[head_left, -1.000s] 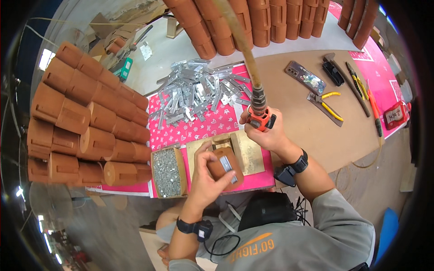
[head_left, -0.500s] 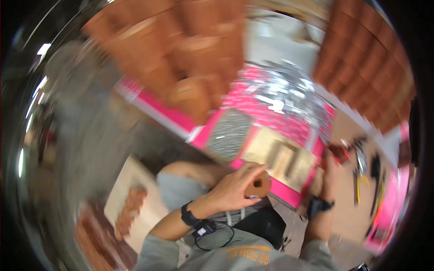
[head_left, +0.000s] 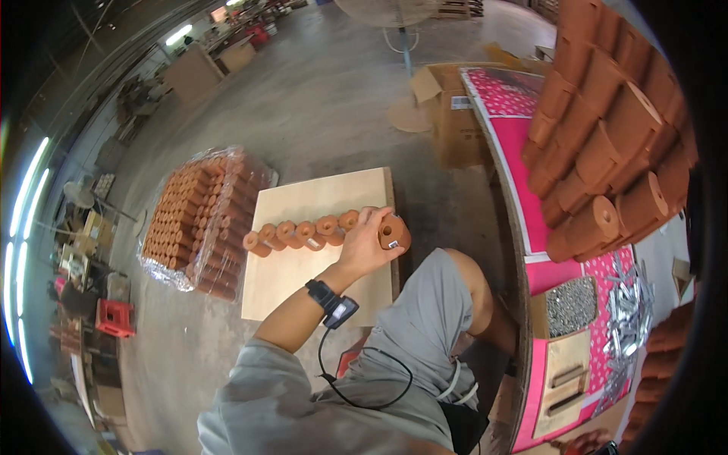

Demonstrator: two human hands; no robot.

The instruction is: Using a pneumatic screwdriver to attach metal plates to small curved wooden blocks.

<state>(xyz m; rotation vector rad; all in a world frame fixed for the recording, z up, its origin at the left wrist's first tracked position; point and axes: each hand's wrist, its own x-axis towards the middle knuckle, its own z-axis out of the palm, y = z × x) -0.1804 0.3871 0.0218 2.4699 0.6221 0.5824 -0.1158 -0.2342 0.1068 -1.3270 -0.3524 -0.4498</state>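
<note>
My left hand (head_left: 364,246) is closed round a reddish-brown cylinder (head_left: 395,233) with a hole through its middle and a small white label on its end. It is over the right edge of a pale wooden board (head_left: 303,280). Along the board lies a row of several like cylinders (head_left: 305,230), its right end close behind my fingers. Of my right hand, no fingers can be clearly made out; a reddish-brown patch (head_left: 582,443) at the lower right edge may be part of it or of something else.
Left of the board stands a film-wrapped stack of cylinders (head_left: 186,220). At my right, a pink-covered table (head_left: 523,197) bears piled cylinders (head_left: 607,144), a tray of small metal pieces (head_left: 572,307), metal strips (head_left: 626,311) and a grooved wooden block (head_left: 565,387). A cardboard box (head_left: 459,121) stands beyond.
My view has swung left from the table to the board. My left hand has carried the cylinder from in front of my lap to the end of the row.
</note>
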